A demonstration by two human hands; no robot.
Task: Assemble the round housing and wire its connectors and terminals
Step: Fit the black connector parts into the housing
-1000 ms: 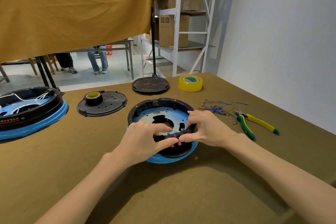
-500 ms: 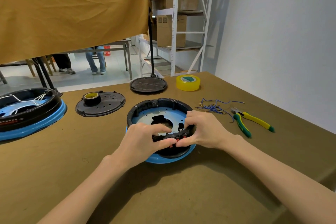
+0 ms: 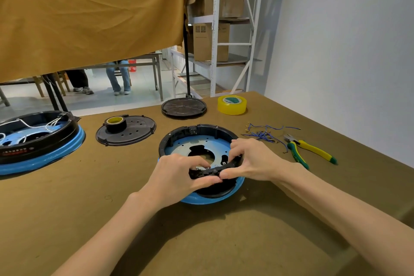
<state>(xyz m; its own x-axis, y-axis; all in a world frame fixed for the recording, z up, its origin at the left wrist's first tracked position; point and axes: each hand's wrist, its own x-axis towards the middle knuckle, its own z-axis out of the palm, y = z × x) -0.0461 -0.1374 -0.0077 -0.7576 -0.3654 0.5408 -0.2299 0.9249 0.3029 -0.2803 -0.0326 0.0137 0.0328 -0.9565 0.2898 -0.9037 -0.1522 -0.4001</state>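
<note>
Right now both hands work at the near rim of the round housing (image 3: 197, 141), which sits on the worktop (image 3: 67, 208) directly under them. Left hand (image 3: 177, 177) and right hand (image 3: 253, 161) each pinch the curved black strip (image 3: 215, 169) with curled fingers, thumbs almost meeting. Blue wires (image 3: 264, 133) and pliers (image 3: 307, 150) lie just beyond the right hand

Bright, even daylight, soft diffuse shadows under forearms and beside housing (image 3: 197, 141) on table (image 3: 291, 231), pale shelf shadows on right wall, slight glare on tape roll (image 3: 232, 104), wide-angle bowing at edges, bg a bit soft, no motion blur.
</note>
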